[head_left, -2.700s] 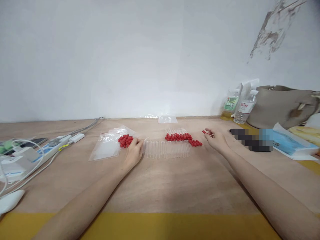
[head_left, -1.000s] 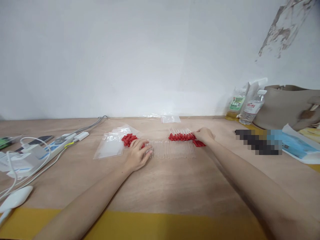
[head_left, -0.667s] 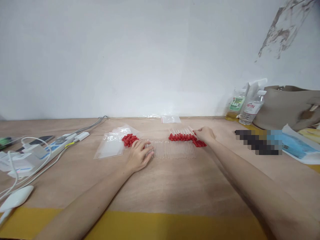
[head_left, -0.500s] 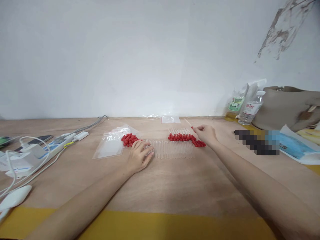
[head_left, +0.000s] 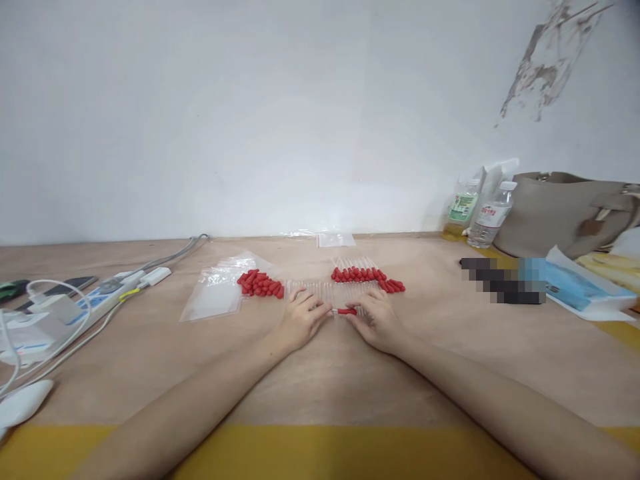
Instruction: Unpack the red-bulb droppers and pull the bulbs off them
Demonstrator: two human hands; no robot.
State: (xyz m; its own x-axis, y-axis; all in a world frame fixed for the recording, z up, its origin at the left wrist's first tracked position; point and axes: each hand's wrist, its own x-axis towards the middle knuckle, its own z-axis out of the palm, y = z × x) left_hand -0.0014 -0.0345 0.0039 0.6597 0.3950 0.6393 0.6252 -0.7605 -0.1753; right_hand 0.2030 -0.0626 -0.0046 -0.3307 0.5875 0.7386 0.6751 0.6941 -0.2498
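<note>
My left hand is closed, thumb and fingertips pinching a thin clear tube low over the table. On the tube's right end is a red rubber bulb, pinched by my right hand. Between and behind my hands lies a row of clear thin tubes, partly hidden by my fingers. A heap of loose red bulbs lies left of the row. Behind it, droppers with red bulbs lie side by side, tubes pointing to the wall. A few more red bulbs rest at their right.
Clear zip bags lie at the left, and another bag lies by the wall. A power strip with plugs and cables is far left. Two bottles, a grey handbag and a blue packet stand or lie at right.
My right hand has come from the back right, beside the bulbed droppers, towards my left hand. It now pinches a red bulb in front of the tubes, where my left hand holds a tube.
</note>
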